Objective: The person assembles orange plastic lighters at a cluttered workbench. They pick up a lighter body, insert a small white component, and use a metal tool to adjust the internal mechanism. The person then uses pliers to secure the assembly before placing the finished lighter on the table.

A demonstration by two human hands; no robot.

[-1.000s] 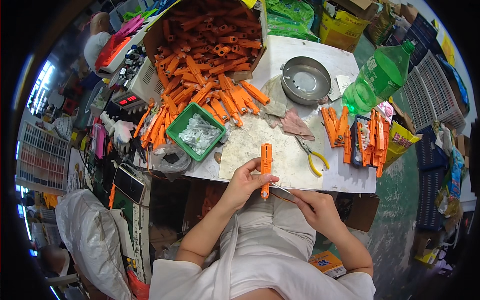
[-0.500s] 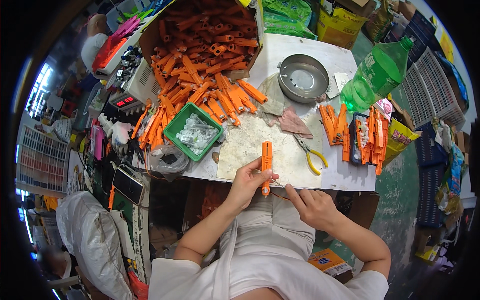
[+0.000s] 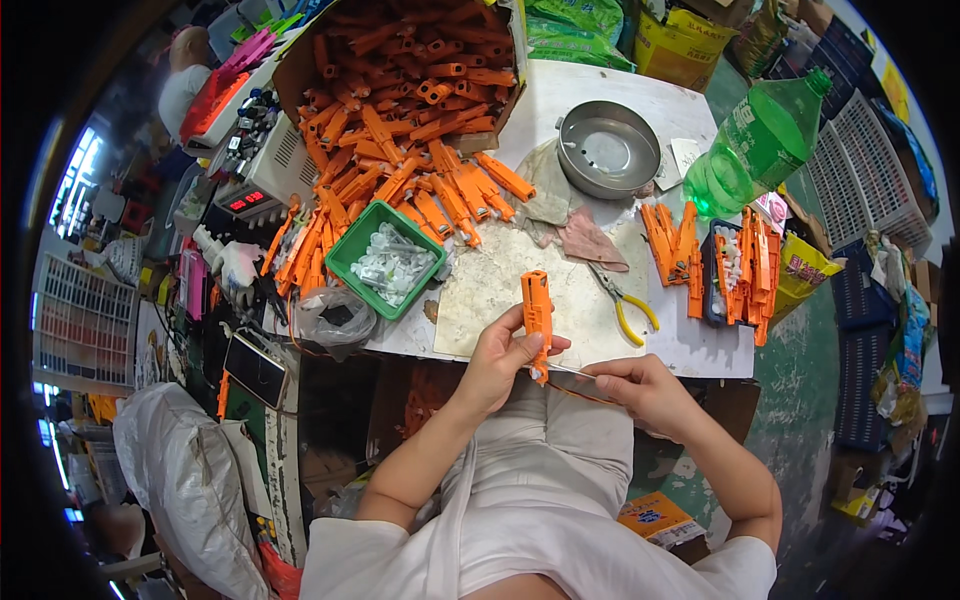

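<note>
My left hand (image 3: 497,362) is closed around an orange plastic housing (image 3: 537,310), holding it nearly upright over the table's front edge. Closed on a thin metal tool (image 3: 572,371), my right hand (image 3: 645,392) points it leftward at the housing's lower end. The tool's exact kind is too small to make out. A thin brownish wire (image 3: 583,396) curves just below the tool, between the housing and my right hand. Beyond my right hand, pliers with yellow handles (image 3: 637,318) lie on the pale work board (image 3: 480,300).
Many orange housings (image 3: 420,120) spill from a box at the back left. A green basket (image 3: 358,293) holds clear plastic pieces. A metal bowl (image 3: 571,165), a green bottle (image 3: 757,140), a pink cloth (image 3: 592,240) and more housings (image 3: 762,270) stand or lie to the right.
The housing has tilted slightly, its top leaning left and its lower end moved right. My right hand has shifted a little right, and more of the metal tool shows.
</note>
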